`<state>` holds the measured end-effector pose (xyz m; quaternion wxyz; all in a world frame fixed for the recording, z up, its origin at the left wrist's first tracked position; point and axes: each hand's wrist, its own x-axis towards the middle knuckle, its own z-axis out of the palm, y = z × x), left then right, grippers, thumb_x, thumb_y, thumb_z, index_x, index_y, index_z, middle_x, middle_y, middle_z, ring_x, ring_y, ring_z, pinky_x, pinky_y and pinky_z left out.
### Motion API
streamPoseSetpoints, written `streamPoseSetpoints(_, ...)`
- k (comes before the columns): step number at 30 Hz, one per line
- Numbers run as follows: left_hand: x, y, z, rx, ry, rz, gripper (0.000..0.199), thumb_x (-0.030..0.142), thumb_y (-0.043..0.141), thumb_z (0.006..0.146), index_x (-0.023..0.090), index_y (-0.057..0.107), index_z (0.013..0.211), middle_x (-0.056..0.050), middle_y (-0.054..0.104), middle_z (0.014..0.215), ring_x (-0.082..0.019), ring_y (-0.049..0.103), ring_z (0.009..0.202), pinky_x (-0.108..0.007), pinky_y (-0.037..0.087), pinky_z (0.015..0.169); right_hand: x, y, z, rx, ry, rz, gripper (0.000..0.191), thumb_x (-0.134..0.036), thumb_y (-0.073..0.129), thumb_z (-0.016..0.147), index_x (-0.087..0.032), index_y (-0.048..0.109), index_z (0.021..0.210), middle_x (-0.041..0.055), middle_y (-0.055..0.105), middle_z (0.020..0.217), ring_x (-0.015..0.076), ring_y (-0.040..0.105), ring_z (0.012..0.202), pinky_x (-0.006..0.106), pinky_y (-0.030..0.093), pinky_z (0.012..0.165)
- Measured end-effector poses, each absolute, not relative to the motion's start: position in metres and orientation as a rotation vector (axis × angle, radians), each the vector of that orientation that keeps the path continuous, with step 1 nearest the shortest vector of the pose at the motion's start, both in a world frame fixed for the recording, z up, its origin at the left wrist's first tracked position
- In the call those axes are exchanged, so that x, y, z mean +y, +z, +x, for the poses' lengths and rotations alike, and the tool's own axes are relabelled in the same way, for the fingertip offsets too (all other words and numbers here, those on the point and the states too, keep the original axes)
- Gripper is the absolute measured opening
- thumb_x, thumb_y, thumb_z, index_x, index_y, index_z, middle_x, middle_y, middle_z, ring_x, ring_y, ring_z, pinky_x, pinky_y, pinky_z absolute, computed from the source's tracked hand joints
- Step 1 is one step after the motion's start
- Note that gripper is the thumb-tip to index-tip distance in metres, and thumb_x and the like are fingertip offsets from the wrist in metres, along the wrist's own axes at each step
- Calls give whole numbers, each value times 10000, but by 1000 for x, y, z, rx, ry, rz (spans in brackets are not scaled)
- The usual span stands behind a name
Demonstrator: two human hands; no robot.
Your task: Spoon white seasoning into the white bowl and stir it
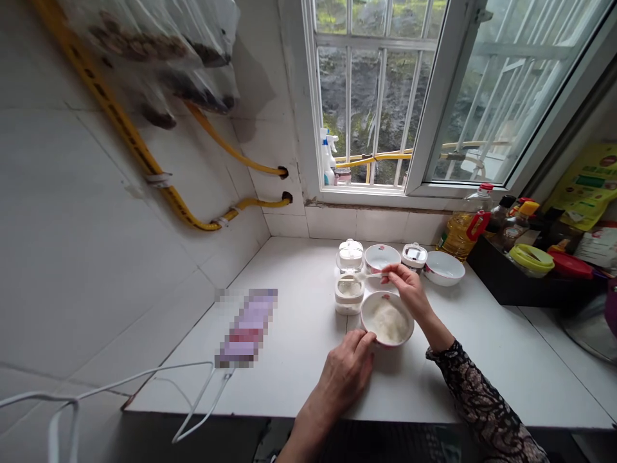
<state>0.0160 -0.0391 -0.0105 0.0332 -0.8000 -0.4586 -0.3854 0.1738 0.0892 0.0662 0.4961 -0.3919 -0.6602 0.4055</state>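
Note:
In my right hand (407, 289), pinched between thumb and fingertips, is a small white spoon (372, 275). Its bowl end is over an open clear jar (349, 303) with a white rim; what the spoon carries is too small to make out. My left hand (344, 373) grips the near-left rim of a white bowl (409, 334) between thumb and fingers. Pale powder or fine grain (387, 320) lies heaped inside that bowl. The jar stands just left of the bowl. Behind them are a white-topped jar (350, 251) and another white bowl (382, 258).
At the back right stand another lidded jar (414, 256), a white bowl (444, 275) and an oil bottle (460, 228). A black box (501, 280) holds condiment bottles. A blurred purple packet (245, 328) lies left on the white counter (299, 302), beside a white wire rack (193, 411).

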Motion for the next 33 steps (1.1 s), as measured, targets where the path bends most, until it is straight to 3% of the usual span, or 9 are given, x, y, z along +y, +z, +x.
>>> streamPoseSetpoints(5,-39,-11,16,-1398,-1176,-2454,393,49,447,833,192,466,1199,-74,629,994,-213,637,876,-300,575,688,77,66,154,-2170,220,-696,206,-155,431,933,-197,630,898,43,684,735,204,602,743,407,423,875)
streamPoseSetpoints(8,-39,-12,16,-1411,-1176,-2446,388,52,455,834,191,473,1195,-79,630,1001,-211,635,879,-295,573,694,74,66,154,-2247,57,-609,235,-100,413,933,-198,626,917,35,679,717,201,591,719,414,409,886)
streamPoseSetpoints(14,-39,-12,15,-1384,-1189,-2449,379,56,443,847,181,472,1203,-93,635,1028,-218,641,896,-310,579,706,77,83,182,-2005,278,-800,167,-149,468,883,-218,608,826,33,662,757,207,584,738,343,447,732)
streamPoseSetpoints(22,-39,-10,15,-1411,-1181,-2463,366,70,450,857,196,472,1199,-70,626,989,-205,633,889,-283,571,691,71,81,203,-2459,179,-727,201,-60,423,817,-194,556,746,17,623,659,162,505,633,359,372,794)
streamPoseSetpoints(27,-39,-11,14,-1407,-1173,-2457,343,77,447,873,196,476,1194,-66,625,971,-197,633,862,-275,565,688,69,68,198,-2451,498,-853,205,-95,408,791,-194,555,687,7,598,638,151,490,626,322,365,732)
streamPoseSetpoints(33,-40,-13,13,-1410,-1164,-2474,363,87,451,878,208,464,1220,-69,626,990,-196,644,882,-270,564,683,76,67,206,-1984,1050,-1032,160,-192,442,703,-198,582,628,-12,536,561,147,473,583,274,369,592)
